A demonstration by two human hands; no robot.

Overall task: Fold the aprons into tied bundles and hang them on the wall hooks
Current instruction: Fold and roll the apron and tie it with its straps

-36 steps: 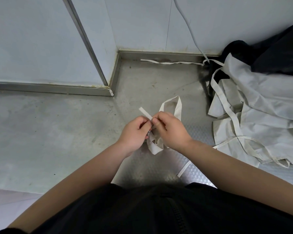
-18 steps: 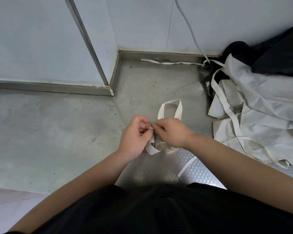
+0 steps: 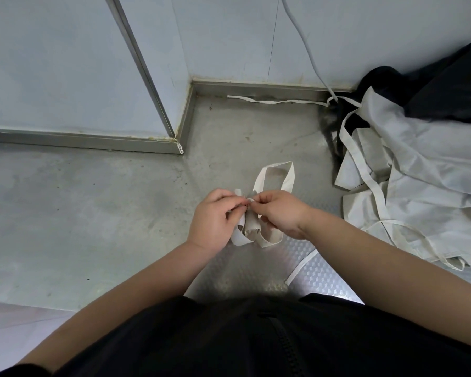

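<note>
Both sets of fingertips (image 3: 239,206) meet, curled and pinching the white apron strap (image 3: 256,235) between left hand (image 3: 215,216) and right hand (image 3: 280,213). Its loops hang below and arch beyond the knuckles, over the middle of the floor (image 3: 93,213). More white aprons (image 3: 419,186) lie heaped at the floor's right edge.

Pretty soft, even light in here, a bit cool and bluish, nothing harsh. The floor (image 3: 93,227) gets only a faint shadow near the person's black top (image 3: 229,336), which is too dark to show much detail. Mild sheen on the embossed metal plate (image 3: 326,270). The white aprons (image 3: 419,186) aren't blown out. Wide lens bends the skirting (image 3: 79,138) and wall strip (image 3: 142,66); centre's sharp.
</note>
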